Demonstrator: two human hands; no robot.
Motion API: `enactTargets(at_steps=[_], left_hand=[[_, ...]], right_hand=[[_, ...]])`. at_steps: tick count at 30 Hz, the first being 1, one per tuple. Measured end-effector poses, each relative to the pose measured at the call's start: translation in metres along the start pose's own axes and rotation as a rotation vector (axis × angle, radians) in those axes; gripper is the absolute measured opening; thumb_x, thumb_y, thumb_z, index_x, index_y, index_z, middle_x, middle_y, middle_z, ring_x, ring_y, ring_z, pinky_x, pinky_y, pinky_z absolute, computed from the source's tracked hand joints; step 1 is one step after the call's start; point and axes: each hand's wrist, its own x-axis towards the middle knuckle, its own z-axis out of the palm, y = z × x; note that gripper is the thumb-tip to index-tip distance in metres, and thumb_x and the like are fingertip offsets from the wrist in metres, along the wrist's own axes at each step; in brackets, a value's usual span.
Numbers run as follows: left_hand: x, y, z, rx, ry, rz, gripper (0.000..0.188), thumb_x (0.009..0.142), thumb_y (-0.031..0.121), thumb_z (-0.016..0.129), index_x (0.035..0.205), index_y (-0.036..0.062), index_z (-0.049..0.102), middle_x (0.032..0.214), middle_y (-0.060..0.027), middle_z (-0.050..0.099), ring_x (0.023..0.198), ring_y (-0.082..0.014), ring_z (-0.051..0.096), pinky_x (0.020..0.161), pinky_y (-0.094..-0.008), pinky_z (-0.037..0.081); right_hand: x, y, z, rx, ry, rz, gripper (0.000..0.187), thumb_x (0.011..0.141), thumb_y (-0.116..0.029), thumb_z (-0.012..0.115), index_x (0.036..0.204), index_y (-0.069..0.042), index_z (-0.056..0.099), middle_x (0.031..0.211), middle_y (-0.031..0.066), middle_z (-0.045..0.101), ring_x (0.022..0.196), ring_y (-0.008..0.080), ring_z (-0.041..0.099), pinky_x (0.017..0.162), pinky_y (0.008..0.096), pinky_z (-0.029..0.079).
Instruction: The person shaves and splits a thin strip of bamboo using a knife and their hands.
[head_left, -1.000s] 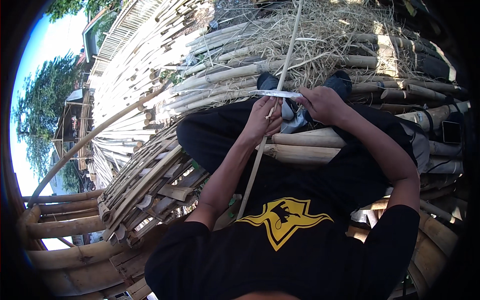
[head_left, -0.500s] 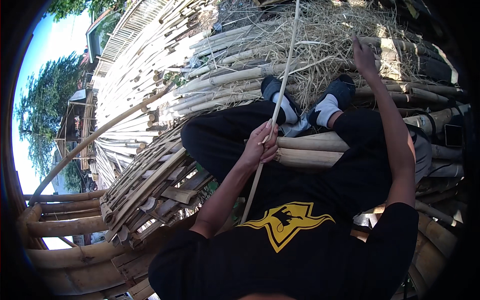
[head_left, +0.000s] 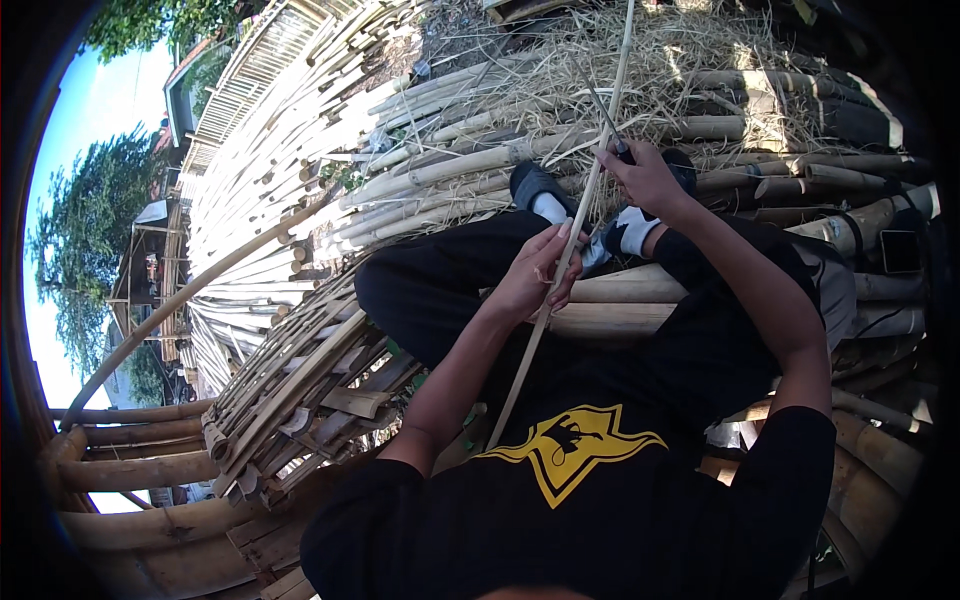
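A long, pale bamboo strip (head_left: 521, 378) slants from my shirt front up past my feet to the top edge. My left hand (head_left: 541, 278) is closed around its middle, just above my lap. Farther along, a knife (head_left: 597, 98) with a thin blade and dark handle lies against the strip, its blade angled up and left. My right hand (head_left: 648, 182) grips that handle, fingers close beside the strip. Part of the handle is hidden inside the hand.
Straw-like shavings (head_left: 660, 75) cover the bamboo poles beyond my feet. Split bamboo slats (head_left: 290, 375) are stacked at my left, near a long leaning pole (head_left: 190, 290). A dark rectangular device (head_left: 900, 252) sits at the right. Thick bamboo (head_left: 625, 318) lies under my legs.
My right hand has come back from the far right to the strip, bringing the knife against it. My left hand has shifted slightly right and up, still holding the strip.
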Motion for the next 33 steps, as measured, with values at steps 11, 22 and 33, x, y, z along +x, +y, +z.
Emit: enactTargets(at_steps=[11,22,33], left_hand=[[0.038,0.019,-0.019,0.318,0.152,0.141,0.022,0.100,0.025,0.042,0.099,0.0055,0.052,0.054,0.0075,0.031,0.039,-0.0020,0.026,0.036,-0.0199,0.019],[0.024,0.019,-0.007,0.389,0.306,0.177,0.018,0.099,0.023,0.044,0.095,0.0063,0.051,0.058,0.0074,0.033,0.041,-0.0010,0.027,0.037,-0.0195,0.021],[-0.047,0.003,0.022,0.351,0.225,-0.048,0.018,0.100,0.021,0.042,0.096,0.0054,0.049,0.058,0.0075,0.032,0.041,0.0000,0.025,0.037,-0.0183,0.019]], right_hand=[[-0.031,-0.014,-0.002,-0.915,-0.181,-0.392,0.035,0.096,-0.034,0.043,0.084,-0.003,0.052,0.061,0.0200,0.053,0.063,0.0378,0.057,0.059,0.0469,0.043],[0.005,0.004,-0.018,-1.093,-0.075,-0.706,0.035,0.092,-0.041,0.047,0.080,-0.007,0.050,0.056,0.0138,0.053,0.056,0.0316,0.059,0.048,0.0425,0.043],[0.070,0.060,-0.188,-1.098,0.675,-0.026,0.052,0.096,-0.046,0.033,0.092,-0.004,0.062,0.072,0.0204,0.064,0.073,0.0384,0.063,0.066,0.0494,0.049]])
